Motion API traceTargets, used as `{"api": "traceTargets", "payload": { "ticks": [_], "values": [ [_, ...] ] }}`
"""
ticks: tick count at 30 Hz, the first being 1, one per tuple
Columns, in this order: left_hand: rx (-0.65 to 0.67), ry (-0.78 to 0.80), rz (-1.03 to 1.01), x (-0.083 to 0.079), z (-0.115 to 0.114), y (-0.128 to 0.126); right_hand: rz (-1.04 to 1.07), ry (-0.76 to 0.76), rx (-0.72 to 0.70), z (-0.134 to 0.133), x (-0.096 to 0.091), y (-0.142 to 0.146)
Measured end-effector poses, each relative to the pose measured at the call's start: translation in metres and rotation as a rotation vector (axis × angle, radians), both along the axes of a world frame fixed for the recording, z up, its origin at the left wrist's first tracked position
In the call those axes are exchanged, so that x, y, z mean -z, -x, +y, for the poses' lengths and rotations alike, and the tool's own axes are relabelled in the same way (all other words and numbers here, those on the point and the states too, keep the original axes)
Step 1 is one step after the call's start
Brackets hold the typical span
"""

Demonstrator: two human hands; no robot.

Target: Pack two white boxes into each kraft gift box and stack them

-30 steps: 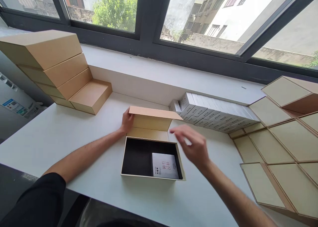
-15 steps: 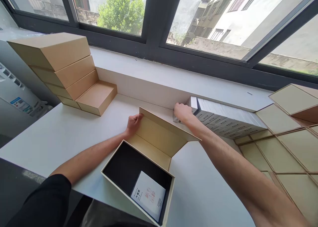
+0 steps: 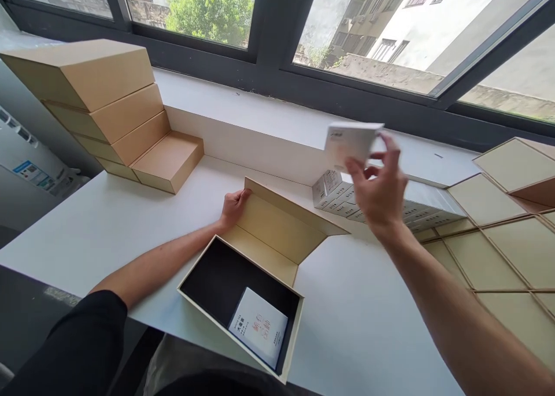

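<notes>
My left hand [image 3: 234, 205] grips the left edge of the raised lid [image 3: 280, 228] of an open tan box [image 3: 240, 303]. The box has a black lining and one small white printed box [image 3: 259, 325] lying in its near right corner. My right hand [image 3: 379, 185] is lifted above the table, its fingers closed on another small white box [image 3: 352, 143], a little blurred. Just below that hand lies a row of several small white boxes [image 3: 342, 196] along the ledge.
A stepped stack of closed tan boxes [image 3: 104, 107] stands at the back left of the white table [image 3: 108, 222]. Several open tan boxes [image 3: 503, 240] cover the right side. A white window ledge [image 3: 269, 118] runs behind, under dark window frames.
My right hand went out to the row of small white boxes, took one and has lifted it. The open box's lid has swung further back under my left hand.
</notes>
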State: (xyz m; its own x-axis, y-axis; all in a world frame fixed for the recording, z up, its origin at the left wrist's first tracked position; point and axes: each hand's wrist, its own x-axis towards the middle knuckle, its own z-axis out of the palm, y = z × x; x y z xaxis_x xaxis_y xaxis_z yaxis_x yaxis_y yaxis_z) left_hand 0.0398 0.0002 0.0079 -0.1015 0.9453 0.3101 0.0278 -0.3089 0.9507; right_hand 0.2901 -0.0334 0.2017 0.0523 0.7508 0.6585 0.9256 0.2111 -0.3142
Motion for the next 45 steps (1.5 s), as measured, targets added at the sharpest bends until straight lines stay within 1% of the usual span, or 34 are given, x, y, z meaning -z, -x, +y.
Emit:
{"api": "traceTargets", "payload": {
  "ticks": [1,2,3,4,5,7,9,10,12,14,16,17,19,21,23,25,28,30,32,33,34,35,36,37,38,39,40,42,43,45],
  "values": [
    [-0.007,-0.005,0.007,0.000,0.000,0.001,0.130,-0.134,-0.071,-0.016,-0.011,0.000],
    [-0.015,-0.011,0.015,-0.001,0.000,0.001,0.223,-0.192,-0.152,-0.034,-0.020,0.001],
    [-0.023,-0.016,0.024,-0.001,0.000,0.002,0.290,-0.162,-0.241,-0.052,-0.024,0.004],
    [-0.030,-0.018,0.030,-0.001,0.000,0.002,0.325,-0.071,-0.340,-0.071,-0.025,0.008],
    [-0.035,-0.019,0.031,0.000,-0.001,0.003,0.330,0.075,-0.443,-0.090,-0.020,0.014],
    [-0.039,-0.012,0.023,0.000,-0.001,0.003,0.256,0.430,-0.610,-0.125,0.001,0.029],
    [-0.046,-0.008,0.010,0.000,-0.001,0.004,0.137,0.710,-0.674,-0.153,0.031,0.043],
    [-0.047,-0.010,0.006,0.000,-0.001,0.004,0.072,0.794,-0.689,-0.163,0.047,0.050],
    [-0.048,-0.021,0.006,-0.001,-0.002,0.004,-0.101,0.867,-0.692,-0.175,0.073,0.058],
    [-0.047,-0.031,0.011,-0.001,-0.002,0.004,-0.329,0.861,-0.664,-0.178,0.089,0.062],
    [-0.051,-0.031,0.014,-0.002,-0.002,0.004,-0.516,0.795,-0.625,-0.177,0.094,0.066],
    [-0.054,-0.029,0.014,-0.002,-0.003,0.004,-0.561,0.740,-0.627,-0.176,0.093,0.069],
    [-0.056,-0.025,0.014,-0.002,-0.003,0.004,-0.558,0.606,-0.702,-0.175,0.089,0.077],
    [-0.055,-0.024,0.012,-0.002,-0.003,0.003,-0.498,0.513,-0.834,-0.172,0.086,0.086],
    [-0.054,-0.026,0.012,-0.002,-0.002,0.003,-0.456,0.517,-0.978,-0.169,0.088,0.094],
    [-0.055,-0.027,0.019,-0.002,-0.002,0.003,-0.448,0.571,-1.065,-0.165,0.094,0.100],
    [-0.064,-0.017,0.027,-0.001,-0.001,0.002,-0.480,0.614,-1.083,-0.162,0.109,0.105],
    [-0.071,-0.015,0.027,0.000,-0.001,0.001,-0.498,0.587,-1.074,-0.163,0.115,0.106],
    [-0.068,-0.013,0.023,0.000,-0.001,0.000,-0.476,0.508,-1.095,-0.165,0.112,0.103],
    [-0.065,-0.009,0.018,0.000,-0.002,0.000,-0.441,0.452,-1.106,-0.163,0.107,0.099],
    [-0.060,-0.003,0.010,0.000,-0.002,-0.001,-0.386,0.390,-1.096,-0.159,0.098,0.092],
    [-0.055,0.003,0.001,0.000,-0.003,-0.001,-0.307,0.319,-1.041,-0.151,0.088,0.082],
    [-0.052,0.008,-0.008,0.000,-0.003,-0.001,-0.218,0.242,-0.933,-0.139,0.076,0.069],
    [-0.051,0.011,-0.014,0.000,-0.003,-0.002,-0.130,0.174,-0.777,-0.123,0.064,0.054],
    [-0.050,0.013,-0.016,0.000,-0.003,-0.002,-0.045,0.077,-0.553,-0.103,0.053,0.036],
    [-0.048,0.014,-0.015,0.000,-0.002,-0.002,-0.032,0.008,-0.333,-0.081,0.043,0.018],
    [-0.048,0.015,-0.012,0.000,-0.002,-0.002,-0.075,-0.013,-0.146,-0.057,0.037,0.000],
    [-0.046,0.013,-0.002,0.000,0.000,-0.002,-0.259,0.052,0.118,-0.011,0.033,-0.031],
    [-0.046,0.012,0.003,0.000,0.001,-0.002,-0.337,0.101,0.195,0.008,0.035,-0.043],
    [-0.046,0.010,0.007,0.000,0.002,-0.002,-0.472,0.152,0.249,0.033,0.045,-0.057]
  ]
}}
